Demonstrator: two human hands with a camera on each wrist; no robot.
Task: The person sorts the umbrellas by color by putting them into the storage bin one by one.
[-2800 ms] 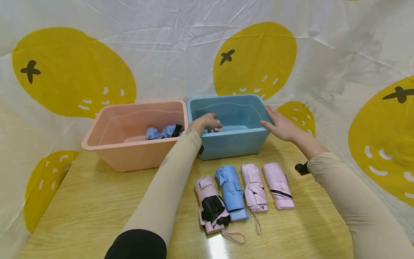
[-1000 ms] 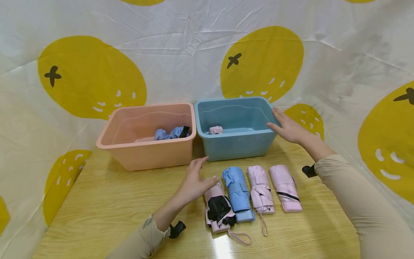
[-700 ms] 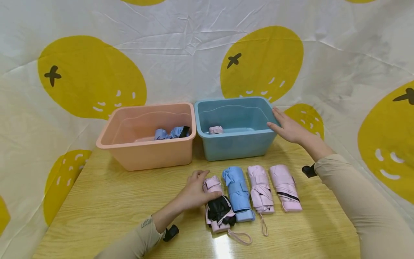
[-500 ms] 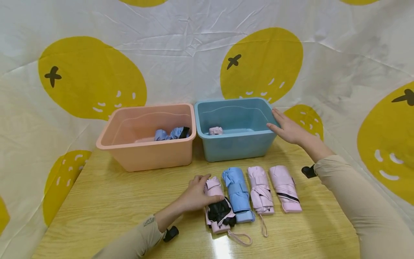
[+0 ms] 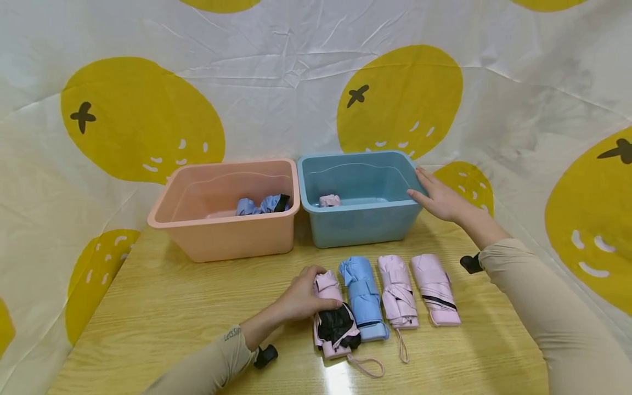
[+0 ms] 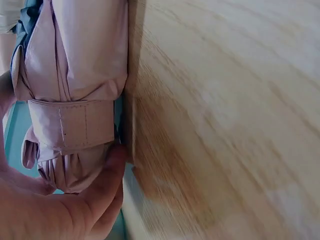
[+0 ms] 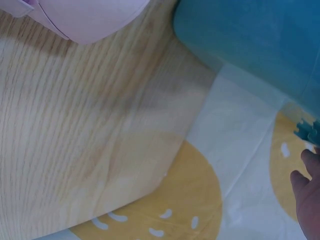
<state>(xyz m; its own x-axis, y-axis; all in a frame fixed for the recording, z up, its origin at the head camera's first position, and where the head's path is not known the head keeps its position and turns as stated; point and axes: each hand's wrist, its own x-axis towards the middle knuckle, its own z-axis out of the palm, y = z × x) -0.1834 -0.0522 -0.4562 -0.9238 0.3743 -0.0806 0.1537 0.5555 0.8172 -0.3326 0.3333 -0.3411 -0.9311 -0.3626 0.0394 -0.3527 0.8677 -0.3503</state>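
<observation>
Left hand (image 5: 302, 299) round a pink umbrella (image 5: 337, 321), right hand (image 5: 441, 198) at the blue bin (image 5: 362, 227).
The left hand's curved fingers and thumb hold the umbrella on the tabletop (image 5: 197, 318), at six o'clock in the head view, with a blue umbrella (image 5: 364, 299) just beside it at two o'clock. The right hand's fingers, nearly straight, rest on the bin's three o'clock side; the peach bin (image 5: 232, 238) stands at its nine o'clock.

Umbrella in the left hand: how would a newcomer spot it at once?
On the table, find the blue bin. In front, the left hand grips the leftmost of four in a row: a pink umbrella. Its big black patch sets it apart from the blue umbrella beside it and the two pink ones beyond.
</observation>
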